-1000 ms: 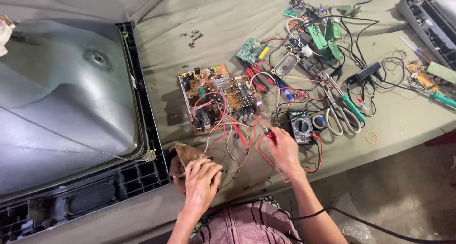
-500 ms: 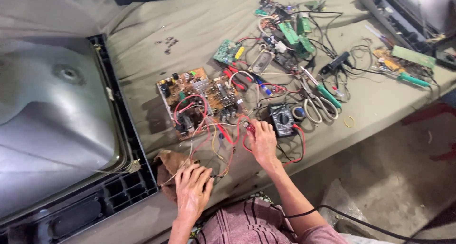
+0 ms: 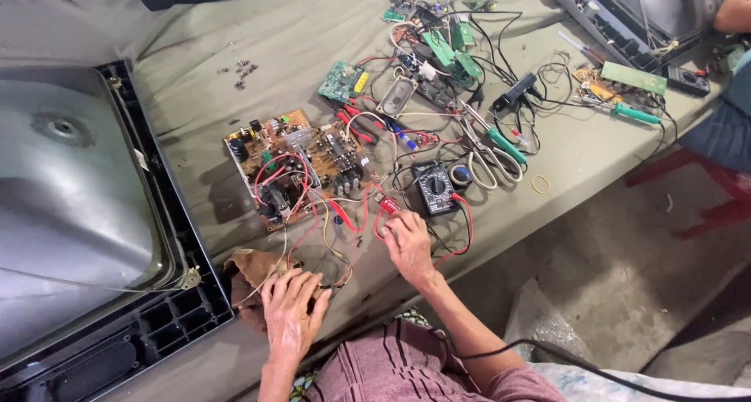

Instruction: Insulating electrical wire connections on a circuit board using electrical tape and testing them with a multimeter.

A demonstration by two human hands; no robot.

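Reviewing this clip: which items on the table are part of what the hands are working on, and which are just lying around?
In use:
left hand on brown cloth
right hand at red probe
brown circuit board
multimeter

Lying about:
scissors
green screwdriver
loose screws
green boards

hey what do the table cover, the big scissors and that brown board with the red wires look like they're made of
Table cover: seemingly woven cloth, matte olive; it creases and folds.
Scissors: bare metal blades with a dull shine; the pale handle loops look like plastic.
Brown circuit board: probably a matte fibre or phenolic sheet carrying metal and plastic parts; the red wires look plastic-coated, slightly glossy.
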